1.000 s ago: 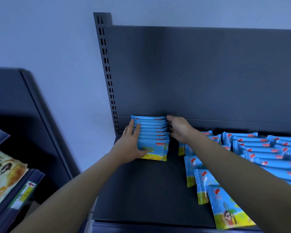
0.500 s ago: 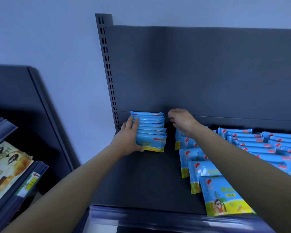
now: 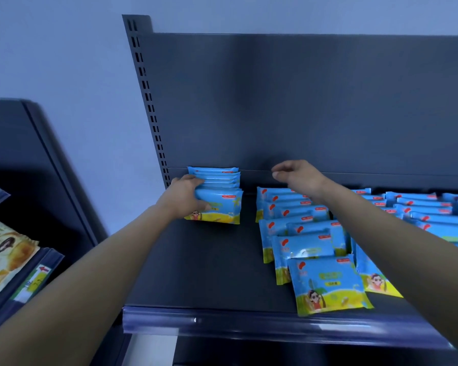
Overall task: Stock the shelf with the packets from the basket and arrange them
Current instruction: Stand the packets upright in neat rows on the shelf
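Note:
A short row of blue and yellow packets (image 3: 218, 199) stands at the back left of the dark shelf (image 3: 204, 262). My left hand (image 3: 184, 198) grips the front packets of that row from the left side, fingers over the top and thumb on the front face. My right hand (image 3: 299, 177) hovers in the air with loosely bent fingers and holds nothing, to the right of that row and above a second row of packets (image 3: 299, 233) that leans back in an overlapping line toward the front edge. No basket is in view.
More rows of blue packets (image 3: 428, 215) fill the right of the shelf. The shelf's back panel (image 3: 302, 107) rises behind, with a slotted upright (image 3: 148, 101) at its left. A lower shelf (image 3: 8, 257) at far left holds different snack packs.
My right hand has let go of the left row's right side and lifted away to the right. My left hand stays on the row, fingers now curled over its front packets.

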